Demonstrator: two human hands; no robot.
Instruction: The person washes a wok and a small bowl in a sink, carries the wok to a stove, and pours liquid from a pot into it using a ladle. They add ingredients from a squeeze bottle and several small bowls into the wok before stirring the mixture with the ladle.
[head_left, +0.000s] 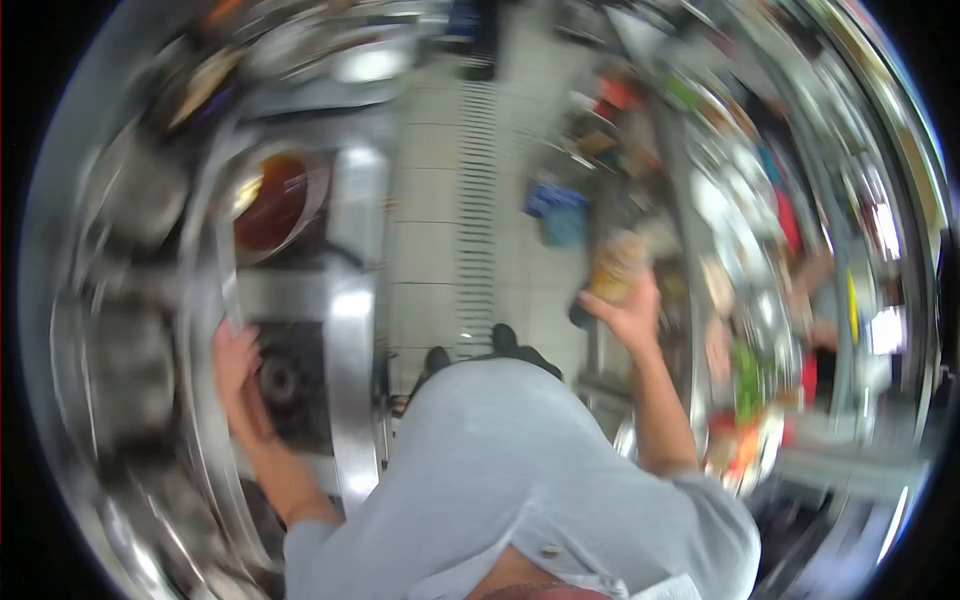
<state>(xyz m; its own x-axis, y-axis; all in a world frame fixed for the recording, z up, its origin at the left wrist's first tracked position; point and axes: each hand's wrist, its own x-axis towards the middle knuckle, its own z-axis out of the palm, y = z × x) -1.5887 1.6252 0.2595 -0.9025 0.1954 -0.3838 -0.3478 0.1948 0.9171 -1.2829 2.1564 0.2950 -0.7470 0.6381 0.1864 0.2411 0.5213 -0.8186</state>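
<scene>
My left hand (pixel 236 358) is over the stove top (pixel 345 300) on the left, beside a burner (pixel 280 378). Its fingers look curled at the lower end of a bright, thin metal bar (pixel 228 275), but motion blur hides what they grip. That bar runs up toward a round pot (pixel 318 190) of dark red-brown liquid (pixel 275 205). On the other side, my right hand (pixel 632 312) is wrapped around a clear jar (pixel 618 265) with yellowish contents, held out over the aisle edge near the right-hand counter.
Large metal pots (pixel 135 195) line the far left. A tiled floor with a drain grate (pixel 477 220) runs between stove and counter. The right counter holds blurred dishes, green vegetables (pixel 747 380) and orange food (pixel 745 450). A blue cloth-like item (pixel 560 210) hangs there.
</scene>
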